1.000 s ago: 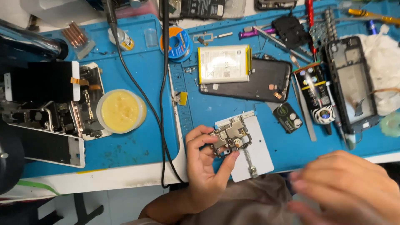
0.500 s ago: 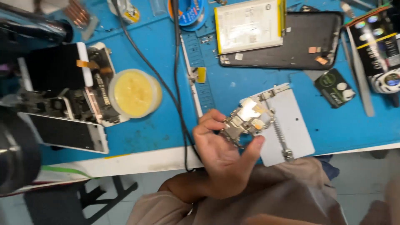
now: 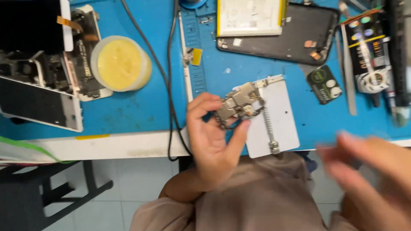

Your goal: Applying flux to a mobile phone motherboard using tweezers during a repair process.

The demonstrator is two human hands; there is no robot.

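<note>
The right hand (image 3: 376, 179) is hovering blurred nearest the camera, its fingers spread loosely and holding nothing. The left hand (image 3: 212, 137) is pinching a small circuit board (image 3: 237, 107) with its fingers over the white holder plate (image 3: 278, 119) on the blue surface (image 3: 141, 107); a yellow paste jar (image 3: 120, 64) is sitting farther off.

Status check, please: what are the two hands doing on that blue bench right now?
Left hand pinches small circuit board over white holder plate. Right hand blurred, off the bench, holding nothing visible. Black cables run just left of the board.
</note>
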